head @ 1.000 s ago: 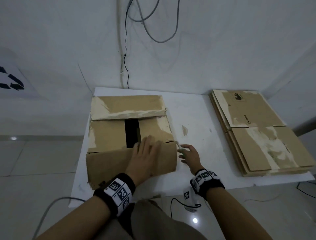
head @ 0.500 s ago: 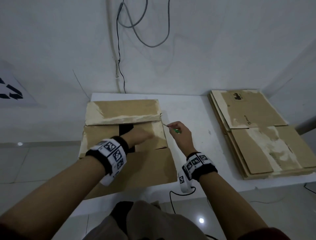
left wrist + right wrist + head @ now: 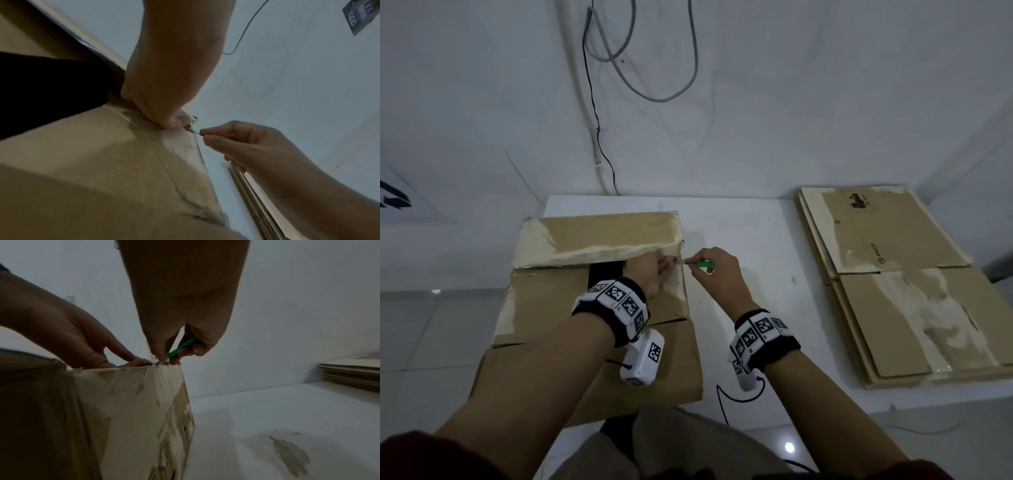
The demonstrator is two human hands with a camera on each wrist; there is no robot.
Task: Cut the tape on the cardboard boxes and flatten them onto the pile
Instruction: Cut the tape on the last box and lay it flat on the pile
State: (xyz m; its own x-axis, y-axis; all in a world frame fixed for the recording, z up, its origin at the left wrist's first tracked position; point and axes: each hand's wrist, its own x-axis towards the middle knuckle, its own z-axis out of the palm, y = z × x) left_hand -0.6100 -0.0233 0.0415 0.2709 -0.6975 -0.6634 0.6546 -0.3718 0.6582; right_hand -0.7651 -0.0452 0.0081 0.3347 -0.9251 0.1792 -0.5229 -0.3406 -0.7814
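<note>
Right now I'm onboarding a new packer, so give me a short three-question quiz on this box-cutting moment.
1. True or false: the right hand holds a green-handled cutter.
2. Where is the cutter's tip? A) at the open box's right top edge, beside the left hand; B) on the flattened pile; C) lying on the table.
3. Fill in: the flattened pile lies to the ____ of the open box.

Key: 1 true; 2 A; 3 right.
</note>
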